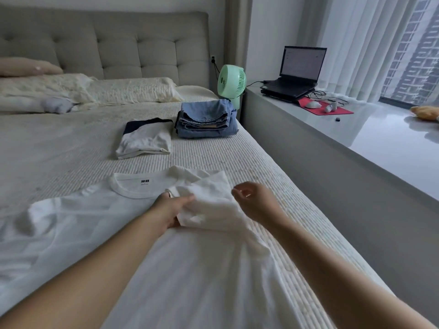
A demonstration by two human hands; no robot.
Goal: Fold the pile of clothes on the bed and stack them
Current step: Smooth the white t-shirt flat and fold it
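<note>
A white T-shirt (99,224) lies spread on the bed, its collar with a small label pointing away from me. Its right sleeve is folded inward over the chest. My left hand (169,208) holds that folded sleeve, thumb on top and fingers hidden beneath the cloth. Just right of the sleeve, my right hand (255,201) hovers with loosely curled fingers and holds nothing. Farther up the bed lie a folded white and navy top (145,138) and a folded stack of blue jeans (205,119).
The bed (237,157) has a ribbed cream cover, pillows (107,90) and a grey tufted headboard. A green fan (231,83) stands at the bed's right corner. A grey ledge on the right carries a laptop (300,70) and a red mouse mat.
</note>
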